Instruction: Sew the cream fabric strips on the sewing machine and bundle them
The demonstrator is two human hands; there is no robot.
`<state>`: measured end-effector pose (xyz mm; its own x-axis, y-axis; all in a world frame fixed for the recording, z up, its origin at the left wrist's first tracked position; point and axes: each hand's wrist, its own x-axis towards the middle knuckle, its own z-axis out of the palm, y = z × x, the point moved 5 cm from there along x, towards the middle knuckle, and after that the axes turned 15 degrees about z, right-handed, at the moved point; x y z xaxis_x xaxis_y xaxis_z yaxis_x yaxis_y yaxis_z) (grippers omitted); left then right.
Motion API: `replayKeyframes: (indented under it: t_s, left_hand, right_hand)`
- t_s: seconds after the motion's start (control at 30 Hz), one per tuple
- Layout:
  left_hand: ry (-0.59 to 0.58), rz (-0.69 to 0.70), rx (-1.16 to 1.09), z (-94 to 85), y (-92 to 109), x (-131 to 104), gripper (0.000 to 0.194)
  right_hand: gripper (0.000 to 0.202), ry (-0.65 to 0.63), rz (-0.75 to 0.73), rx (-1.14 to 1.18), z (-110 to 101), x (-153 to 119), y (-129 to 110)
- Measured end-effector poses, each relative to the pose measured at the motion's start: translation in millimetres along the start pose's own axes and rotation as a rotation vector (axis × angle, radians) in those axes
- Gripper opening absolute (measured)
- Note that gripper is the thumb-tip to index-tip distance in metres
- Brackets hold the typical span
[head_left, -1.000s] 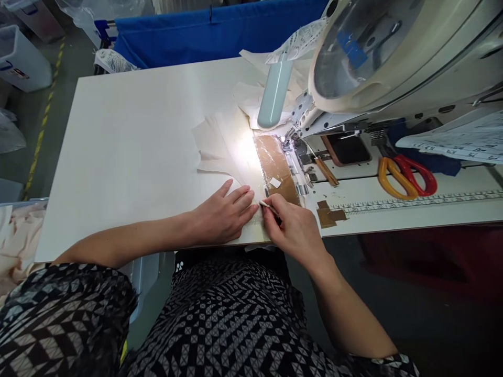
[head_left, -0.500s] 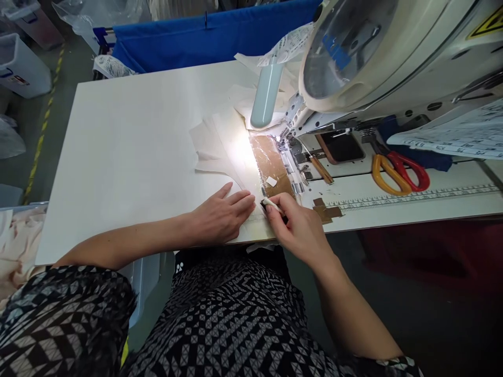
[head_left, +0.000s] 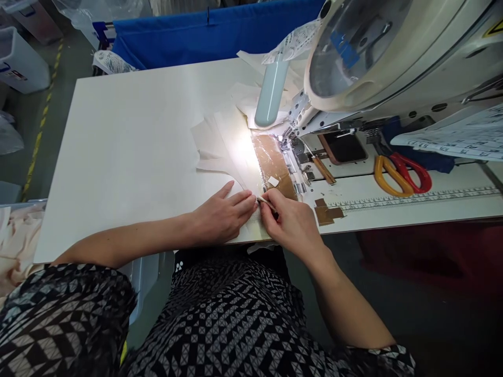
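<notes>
My left hand (head_left: 226,213) lies flat, fingers stretched out, on the lower edge of a thin cream fabric piece (head_left: 220,141) on the white table. Close by its fingertips, my right hand (head_left: 293,219) is closed in a pinch. Between thumb and forefinger is a small slim pale item (head_left: 267,202); its tip points at the left fingertips, and its kind I cannot make out. Beyond the hands, the fabric runs up under the bright lamp spot beside a brown taped patch (head_left: 271,157). The needle area of a sewing machine (head_left: 285,139) is at that patch's upper right.
The machine head (head_left: 369,57) overhangs the right side. Red-and-orange scissors (head_left: 403,175), a wooden-handled tool (head_left: 324,170) and a phone (head_left: 346,146) lie to the right. A printed ruler (head_left: 416,196) runs along the front edge. A blue cloth (head_left: 216,34) hangs behind the table.
My right hand has moved slightly left, bringing the pale item up to the left fingertips. My left hand stays flat in nearly the same place. The view has shifted slightly.
</notes>
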<state>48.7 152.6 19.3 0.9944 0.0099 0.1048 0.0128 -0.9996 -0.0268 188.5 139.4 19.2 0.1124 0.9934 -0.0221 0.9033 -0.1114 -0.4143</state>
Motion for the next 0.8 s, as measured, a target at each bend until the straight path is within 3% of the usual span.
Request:
replayKeyframes:
  t_s: [0.17, 0.27, 0.47, 0.8]
  left_hand:
    - [0.016, 0.01, -0.005, 0.1, -1.3, -1.1, 0.041]
    - [0.021, 0.005, -0.028, -0.3, -1.6, -1.1, 0.042]
    - [0.015, -0.016, -0.035, -1.7, 0.4, 0.3, 0.043]
    - [-0.004, -0.014, 0.005, 1.1, 0.9, 0.8, 0.041]
  right_hand:
    - [0.016, -0.093, -0.064, -0.026, -6.9, -2.0, 1.6]
    - [0.015, -0.155, 0.002, 0.1, -11.1, -3.9, 9.0]
    - [0.013, -0.033, 0.074, 0.19, -7.4, -1.9, 10.0]
    - [0.015, -0.032, 0.008, -0.002, -0.4, 6.3, -2.6]
